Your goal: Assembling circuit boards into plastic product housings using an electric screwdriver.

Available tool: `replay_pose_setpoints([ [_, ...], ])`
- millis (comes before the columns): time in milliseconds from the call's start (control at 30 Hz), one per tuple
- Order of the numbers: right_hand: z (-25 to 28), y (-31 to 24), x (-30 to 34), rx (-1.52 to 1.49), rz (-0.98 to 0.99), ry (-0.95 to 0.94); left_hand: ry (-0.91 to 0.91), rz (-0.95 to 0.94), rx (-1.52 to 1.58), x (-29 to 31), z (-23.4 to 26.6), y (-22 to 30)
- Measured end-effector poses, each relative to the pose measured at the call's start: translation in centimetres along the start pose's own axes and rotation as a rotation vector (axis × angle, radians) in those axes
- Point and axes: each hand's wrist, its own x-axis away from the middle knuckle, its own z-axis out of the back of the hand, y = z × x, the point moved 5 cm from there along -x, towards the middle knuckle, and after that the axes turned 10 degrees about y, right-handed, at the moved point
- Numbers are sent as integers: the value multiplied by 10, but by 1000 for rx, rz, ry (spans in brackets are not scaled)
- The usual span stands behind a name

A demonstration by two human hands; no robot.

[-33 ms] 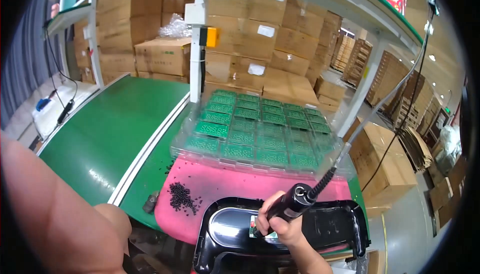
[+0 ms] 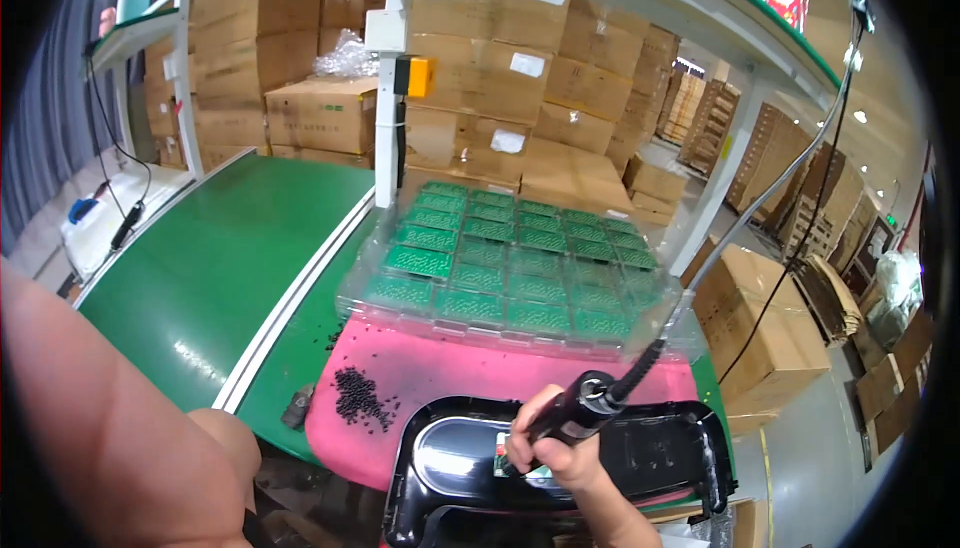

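Note:
My right hand [image 2: 553, 445] is wrapped round a black electric screwdriver [image 2: 575, 416], held tilted, its lower end down at a small circuit board [image 2: 500, 456]. That board lies inside a glossy black plastic housing [image 2: 440, 433], and my fingers cover most of it. Whether the screwdriver's tip touches a screw is hidden. A cable runs from the tool's top up to the right. Close to the camera, my bare left arm [image 2: 100, 418] fills the lower left; its hand does not show. Left of the housing, a pile of small black screws [image 2: 360, 400] lies on a pink mat [image 2: 345, 453].
Behind the mat stand clear plastic trays [image 2: 440, 313] with several green circuit boards. A green conveyor belt [image 2: 240, 248] with a white rail runs along the left. A small dark lump [image 2: 298, 406] sits by the mat. Cardboard boxes [image 2: 480, 78] are stacked beyond; a white post [image 2: 390, 138] rises behind the bench.
The whole view has shifted very slightly. My right hand keeps its grip on the screwdriver over the same board, with no clear movement of its own.

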Motion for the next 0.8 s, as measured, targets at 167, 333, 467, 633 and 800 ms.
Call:
replay_pose_setpoints([
  [167,-15,-12,12,61,10,68,-22,81,2,-2,11,35],
  [333,-22,-16,18,-55,33,-2,-53,161,-34,10,43,58],
  [467,-5,-21,13,-113,89,98,-66,249,-97,25,61,91],
  [633,62,-36,14,-421,-49,776,-371,460,-169,53,90,123],
  [800,101,-53,38,-362,78,784,-1491,1655,-379,205,145,126],
])
